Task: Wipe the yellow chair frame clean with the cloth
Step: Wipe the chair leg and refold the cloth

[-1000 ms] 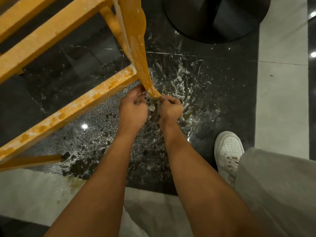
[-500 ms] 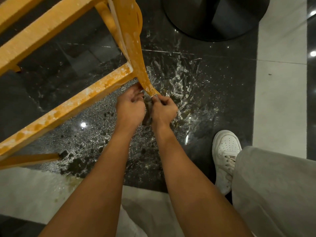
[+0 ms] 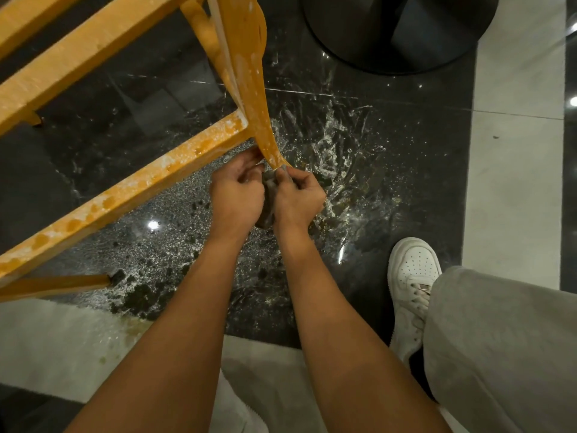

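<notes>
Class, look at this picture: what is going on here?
A person crouches over a yellow chair frame on a wet, speckled dark floor. The left hand and right hand grip a dark cloth at the bottom end of one leg. White residue shows on the lower rail, so cleaning is unfinished.

The chair frame [image 3: 131, 189] is showing yellow-orange, blotched with whitish residue. The cloth [image 3: 269, 195] is looking dark grey. The floor [image 3: 390, 170] is gleaming black with white streaks and speckles, bordered by pale bands. The shoe [image 3: 412, 276] is showing white, the trousers [image 3: 505, 345] grey.
</notes>
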The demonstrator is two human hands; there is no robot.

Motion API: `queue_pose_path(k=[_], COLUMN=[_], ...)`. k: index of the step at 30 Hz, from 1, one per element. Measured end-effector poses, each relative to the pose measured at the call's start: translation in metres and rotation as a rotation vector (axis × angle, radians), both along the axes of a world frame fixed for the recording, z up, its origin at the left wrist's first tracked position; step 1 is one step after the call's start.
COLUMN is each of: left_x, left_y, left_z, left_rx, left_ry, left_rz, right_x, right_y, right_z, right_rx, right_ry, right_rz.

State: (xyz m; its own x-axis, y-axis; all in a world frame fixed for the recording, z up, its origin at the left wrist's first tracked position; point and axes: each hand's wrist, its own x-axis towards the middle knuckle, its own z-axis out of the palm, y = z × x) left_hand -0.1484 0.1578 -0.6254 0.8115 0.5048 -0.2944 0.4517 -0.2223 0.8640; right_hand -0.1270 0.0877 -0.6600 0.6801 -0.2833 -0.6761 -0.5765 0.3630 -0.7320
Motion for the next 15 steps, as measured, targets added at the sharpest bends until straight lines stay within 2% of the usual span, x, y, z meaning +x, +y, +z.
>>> queue_pose_path(k=[4,9,15], left_x=[-0.0011,-0.0023,-0.0021], left_y=[-0.0016,-0.0002,-0.001], left_z=[0.0016,0.0007,0.0057], left_rx=[0.007,-0.008,0.013], left_ry=[-0.011,-0.007,-0.009], left_rz=[-0.011,-0.016,-0.039], right_x=[0.0031,0.0002,0.0046], right_y=[-0.0027,-0.0014,-0.0019], right_z=[-0.0007,0.0019,0.0032], right_rx=[0.023,-0.041,-0.042], right_ry=[0.016,-0.05,-0.017], right_rz=[-0.032,0.005,-0.033])
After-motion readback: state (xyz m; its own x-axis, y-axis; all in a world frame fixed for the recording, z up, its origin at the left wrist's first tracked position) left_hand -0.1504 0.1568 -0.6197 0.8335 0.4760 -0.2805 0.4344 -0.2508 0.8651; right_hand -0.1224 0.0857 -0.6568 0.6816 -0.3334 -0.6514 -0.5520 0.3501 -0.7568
